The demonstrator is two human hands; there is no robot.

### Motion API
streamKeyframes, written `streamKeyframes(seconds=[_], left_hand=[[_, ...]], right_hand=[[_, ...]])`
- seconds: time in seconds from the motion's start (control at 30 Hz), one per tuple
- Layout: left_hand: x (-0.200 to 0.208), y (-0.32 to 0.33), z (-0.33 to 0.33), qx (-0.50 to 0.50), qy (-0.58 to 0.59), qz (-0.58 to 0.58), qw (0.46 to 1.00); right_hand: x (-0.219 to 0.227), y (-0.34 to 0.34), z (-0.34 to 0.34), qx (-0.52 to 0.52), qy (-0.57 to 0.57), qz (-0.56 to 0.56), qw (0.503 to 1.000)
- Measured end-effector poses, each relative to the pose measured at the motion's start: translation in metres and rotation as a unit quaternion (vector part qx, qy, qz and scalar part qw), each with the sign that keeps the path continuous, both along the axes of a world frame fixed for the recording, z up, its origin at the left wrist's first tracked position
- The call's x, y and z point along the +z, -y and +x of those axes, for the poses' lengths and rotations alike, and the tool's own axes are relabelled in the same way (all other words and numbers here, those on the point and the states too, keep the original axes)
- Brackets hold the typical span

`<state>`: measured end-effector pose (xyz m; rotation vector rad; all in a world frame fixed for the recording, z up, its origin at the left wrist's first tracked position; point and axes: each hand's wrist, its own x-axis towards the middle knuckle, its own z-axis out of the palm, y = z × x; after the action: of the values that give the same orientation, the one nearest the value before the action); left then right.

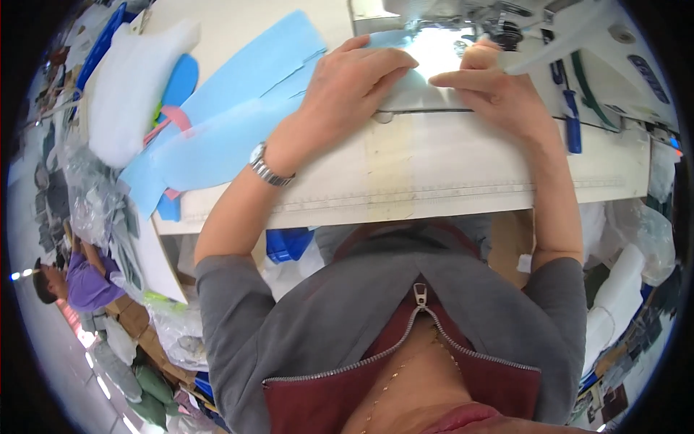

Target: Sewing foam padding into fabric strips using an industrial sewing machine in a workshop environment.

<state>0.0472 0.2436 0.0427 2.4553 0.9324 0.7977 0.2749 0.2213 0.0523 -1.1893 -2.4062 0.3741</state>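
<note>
A white sewing machine (pixel 603 54) stands at the upper right, its lamp glaring on the metal plate below the needle area. My left hand (pixel 354 83) lies over a strip of light blue fabric (pixel 390 38) at the left of that glare, fingers reaching right and pressing down. Across the bright spot, my right hand (pixel 499 90) has its index finger stretched left over the plate. Another of its fingers is raised close to the machine's presser parts. Glare hides the stitching spot. Larger light blue fabric pieces (pixel 217 148) spread leftward beneath and beside my left wrist.
White padding (pixel 134 90) and a pink strip (pixel 176 118) lie on the table's left side. A blue-handled screwdriver (pixel 572 123) is right of my right hand. A ruler scale (pixel 405 193) runs along the front edge. A person in purple (pixel 92 282) is at far left.
</note>
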Motion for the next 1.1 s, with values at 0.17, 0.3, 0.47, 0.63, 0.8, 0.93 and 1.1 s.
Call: streamKeyframes(seconds=[0.17,0.3,0.47,0.63,0.8,0.93,1.1], left_hand=[[-0.004,0.002,0.004,-0.010,0.029,0.024,0.999],[-0.003,0.002,0.000,-0.053,-0.013,0.071,0.996],[-0.002,0.004,-0.001,-0.066,-0.078,0.130,0.986],[0.011,0.007,-0.003,-0.073,-0.101,0.104,0.987],[0.013,0.006,-0.006,-0.074,-0.127,0.089,0.985],[0.013,0.003,-0.007,-0.083,-0.127,0.097,0.984],[0.014,-0.005,-0.009,-0.093,-0.122,0.103,0.983]], right_hand=[[-0.001,0.006,0.001,0.005,0.041,-0.003,0.999],[-0.006,0.004,0.001,0.015,0.025,-0.010,1.000],[-0.002,0.000,0.007,0.012,0.031,0.030,0.999],[-0.002,0.000,0.003,0.017,0.060,0.061,0.996],[-0.003,0.000,0.000,0.011,0.077,0.084,0.993],[-0.001,0.000,-0.002,0.001,0.088,0.076,0.993],[-0.007,-0.002,-0.004,-0.010,0.085,0.098,0.992]])
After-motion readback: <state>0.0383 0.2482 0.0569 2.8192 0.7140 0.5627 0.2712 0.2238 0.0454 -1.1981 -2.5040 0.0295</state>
